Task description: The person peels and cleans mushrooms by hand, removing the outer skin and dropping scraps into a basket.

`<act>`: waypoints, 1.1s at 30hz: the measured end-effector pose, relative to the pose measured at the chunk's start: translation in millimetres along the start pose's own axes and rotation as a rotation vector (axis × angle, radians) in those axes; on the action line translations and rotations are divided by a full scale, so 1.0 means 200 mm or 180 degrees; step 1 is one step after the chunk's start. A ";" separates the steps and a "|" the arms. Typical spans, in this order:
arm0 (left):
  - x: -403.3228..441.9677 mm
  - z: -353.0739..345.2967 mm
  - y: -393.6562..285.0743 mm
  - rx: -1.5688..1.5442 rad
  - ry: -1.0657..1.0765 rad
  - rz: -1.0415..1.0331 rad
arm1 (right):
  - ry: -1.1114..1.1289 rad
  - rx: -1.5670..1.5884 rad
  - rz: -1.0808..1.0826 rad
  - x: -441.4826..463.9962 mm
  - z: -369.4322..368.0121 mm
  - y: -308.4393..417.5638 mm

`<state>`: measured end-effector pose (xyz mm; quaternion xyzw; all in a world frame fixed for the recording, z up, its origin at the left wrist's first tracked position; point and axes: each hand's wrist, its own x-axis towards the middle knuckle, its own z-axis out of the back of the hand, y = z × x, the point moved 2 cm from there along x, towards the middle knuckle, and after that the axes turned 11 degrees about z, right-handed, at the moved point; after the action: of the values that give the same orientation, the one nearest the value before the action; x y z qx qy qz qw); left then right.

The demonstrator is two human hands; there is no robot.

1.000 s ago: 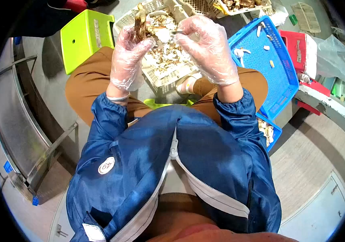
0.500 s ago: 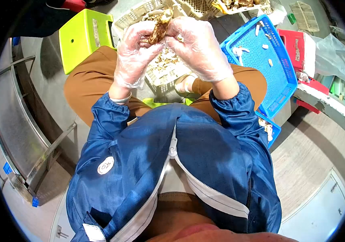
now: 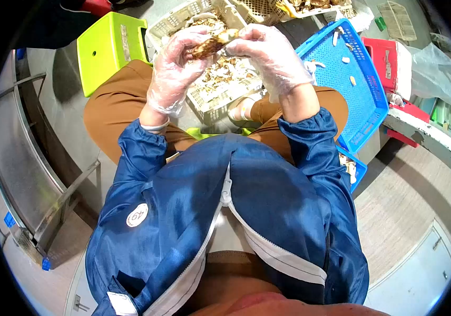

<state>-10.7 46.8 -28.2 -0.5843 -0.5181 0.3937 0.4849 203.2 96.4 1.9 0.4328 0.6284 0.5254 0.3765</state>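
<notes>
My left hand (image 3: 175, 68), in a clear plastic glove, grips a brown mushroom-like piece (image 3: 207, 47) with a pale end pointing right. My right hand (image 3: 274, 60), gloved the same way, is closed near that pale end, with a small dark thing at its fingertips that I cannot make out. Both hands are above a cream plastic basket (image 3: 212, 108) with pale and brown scraps (image 3: 226, 76) in it.
A blue crate (image 3: 360, 113) with a few white pieces stands at the right, beside a red container (image 3: 381, 66). A green stool (image 3: 104, 52) is at the left. More baskets with brown pieces (image 3: 310, 5) stand beyond. A metal frame (image 3: 36, 158) is far left.
The brown piece has turned from upright to nearly level, its pale end now to the right. My hands came together, then my right hand moved back a little to the right.
</notes>
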 end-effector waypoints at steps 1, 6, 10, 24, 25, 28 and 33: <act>0.00 -0.01 0.01 -0.0536 0.0026 0.0156 | -0.0133 0.0419 -0.0151 -0.01 0.01 0.00; -0.01 -0.02 -0.07 -0.1417 -0.0263 0.0915 | -0.0228 -0.0827 -0.0030 0.00 0.11 -0.04; -0.01 -0.04 -0.13 -0.1971 -0.0268 0.0936 | -0.0161 -0.1721 0.0546 -0.01 0.11 0.00; -0.05 -0.05 -0.11 -0.0647 -0.0141 -0.0238 | 0.0789 -0.1225 0.1900 -0.05 -0.10 0.27; -0.05 -0.06 -0.13 -0.0491 -0.0115 -0.0330 | 0.0811 -0.1194 0.2030 -0.04 -0.09 0.28; -0.04 -0.06 -0.18 0.0019 -0.0026 -0.0666 | 0.0843 -0.1140 0.2061 -0.04 -0.07 0.28; -0.05 -0.10 -0.15 -0.0614 0.0158 -0.0477 | 0.0738 -0.0417 0.1312 -0.05 -0.05 0.22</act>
<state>0.1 34.5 4.2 -0.5974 -0.5836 0.2901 0.4672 205.0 86.6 47.7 0.4634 0.5304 0.6769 0.2139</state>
